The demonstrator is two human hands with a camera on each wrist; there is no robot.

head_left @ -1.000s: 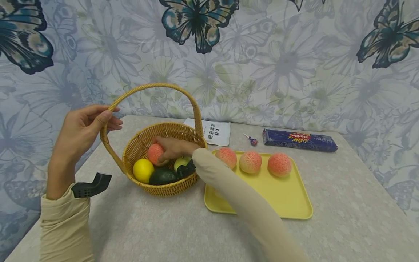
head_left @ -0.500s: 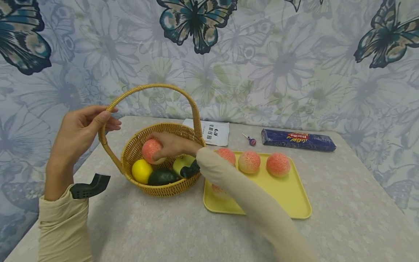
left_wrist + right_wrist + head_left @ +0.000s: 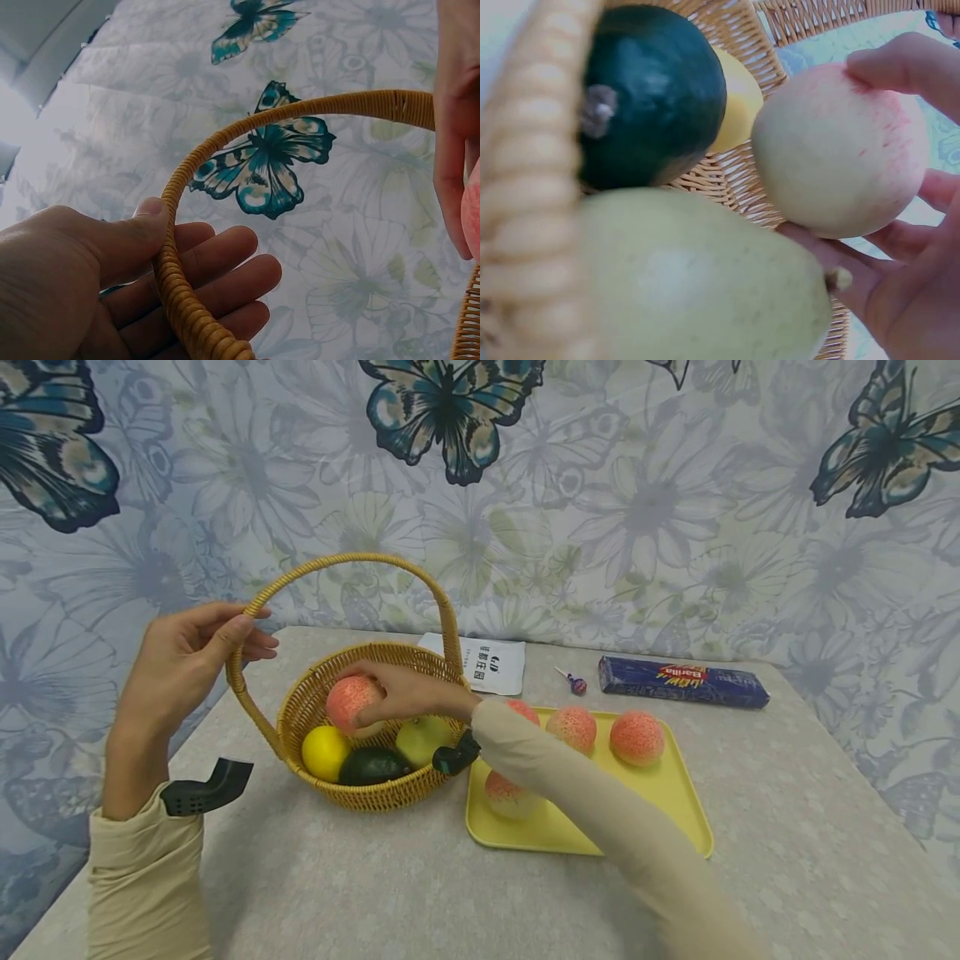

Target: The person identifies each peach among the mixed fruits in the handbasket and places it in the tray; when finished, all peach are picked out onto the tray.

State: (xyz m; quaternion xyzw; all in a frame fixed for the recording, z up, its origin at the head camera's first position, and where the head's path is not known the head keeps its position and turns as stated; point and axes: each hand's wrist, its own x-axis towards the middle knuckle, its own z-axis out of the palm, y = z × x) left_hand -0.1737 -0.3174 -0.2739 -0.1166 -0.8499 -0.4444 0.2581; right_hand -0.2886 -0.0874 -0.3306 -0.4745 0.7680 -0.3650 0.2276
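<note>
A wicker basket (image 3: 397, 795) with a tall arched handle (image 3: 360, 557) stands on the table. My left hand (image 3: 183, 664) pinches the handle's left side between thumb and fingers. Inside the basket my right hand (image 3: 401, 691) grips a pink-and-cream peach (image 3: 351, 703), its fingers wrapped about the fruit in the right wrist view. Below that peach lie a yellow lemon-like fruit (image 3: 326, 752), a dark green avocado-like fruit (image 3: 373, 766) and a green pear (image 3: 705, 277) with a short stem.
Right of the basket, a yellow tray (image 3: 675, 810) bears several peaches (image 3: 637, 737), partly covered by my right sleeve. Behind it lie a white packet (image 3: 495, 664), a lollipop (image 3: 576, 684) and a blue Barilla box (image 3: 682, 681). A patterned cloth backs the table.
My right hand has lifted the peach slightly up and left inside the basket, and the pear shows more. The left hand still holds the handle in the same place.
</note>
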